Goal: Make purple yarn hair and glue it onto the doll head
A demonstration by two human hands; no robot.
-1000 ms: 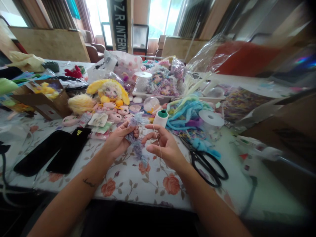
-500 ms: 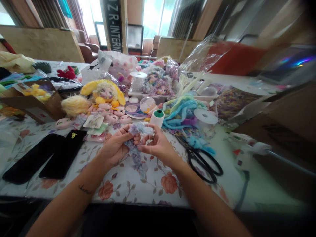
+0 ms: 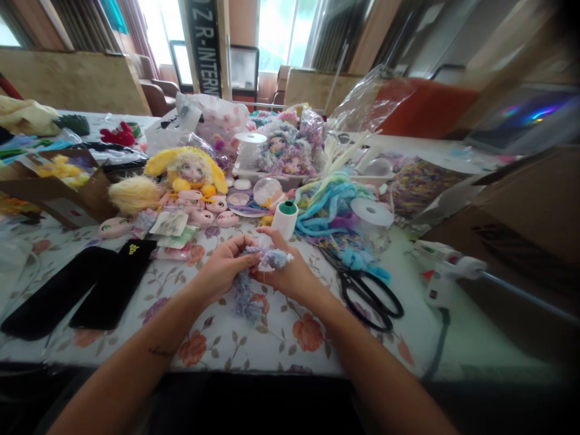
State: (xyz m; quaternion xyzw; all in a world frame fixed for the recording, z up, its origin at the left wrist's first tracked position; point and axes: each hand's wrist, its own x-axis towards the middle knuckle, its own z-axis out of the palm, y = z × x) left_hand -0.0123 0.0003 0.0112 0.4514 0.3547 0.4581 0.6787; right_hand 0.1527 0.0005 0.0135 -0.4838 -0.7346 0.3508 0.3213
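Note:
A fluffy lavender-blue yarn strand [image 3: 247, 297] is bunched between my two hands, and its lower end hangs over the tablecloth. My left hand [image 3: 228, 264] pinches the bunch between thumb and fingers. My right hand [image 3: 292, 272] curls around the other side of it, with a tuft lying over the palm; its fingertips are partly hidden behind the yarn. Just beyond the hands stands a white thread cone [image 3: 285, 221] with a green top. Black-handled scissors [image 3: 369, 296] lie to the right of my right hand.
Doll face pieces [image 3: 199, 216] and a yellow-eared doll [image 3: 193, 169] lie at the back left. Blue and green yarn [image 3: 330, 205] is heaped behind the scissors, beside a white spool [image 3: 372, 211]. Two black flat items [image 3: 113, 284] are at left; a glue gun [image 3: 446, 269] and cardboard box [image 3: 512, 229] at right.
The top of the yarn bunch has tipped down and to the right, toward my right palm. My left hand has turned with it, and my right fingers have shifted around the bunch.

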